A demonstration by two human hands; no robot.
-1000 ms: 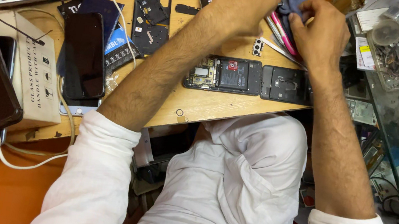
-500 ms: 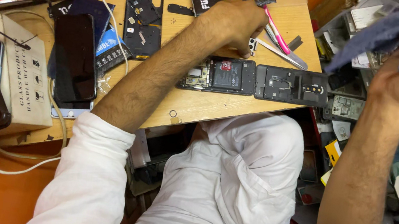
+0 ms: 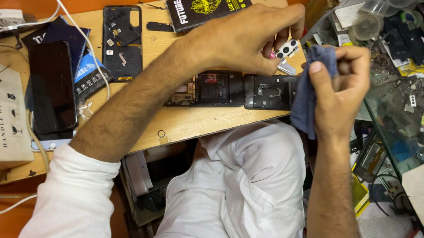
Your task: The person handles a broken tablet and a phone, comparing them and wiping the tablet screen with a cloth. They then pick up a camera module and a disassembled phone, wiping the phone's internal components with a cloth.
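Currently the left hand [image 3: 242,38] reaches across the wooden board [image 3: 189,118], its fingers curled and pinching a small pale camera part [image 3: 287,48] above the board's far right corner. The right hand [image 3: 342,78] is raised just beside it, forearm upright, gripping a blue-grey cloth [image 3: 306,89] that hangs down from the fist and touches the pale part's side. Under both hands an opened phone body [image 3: 237,89] lies along the board, near its front edge. A black back cover [image 3: 122,41] and a dark phone [image 3: 52,86] take up the left half, leaving bare wood only at the front. Off the right edge, a glass-topped counter [image 3: 423,123] holds scattered small parts, and a clear round tub [image 3: 365,25] sits behind.
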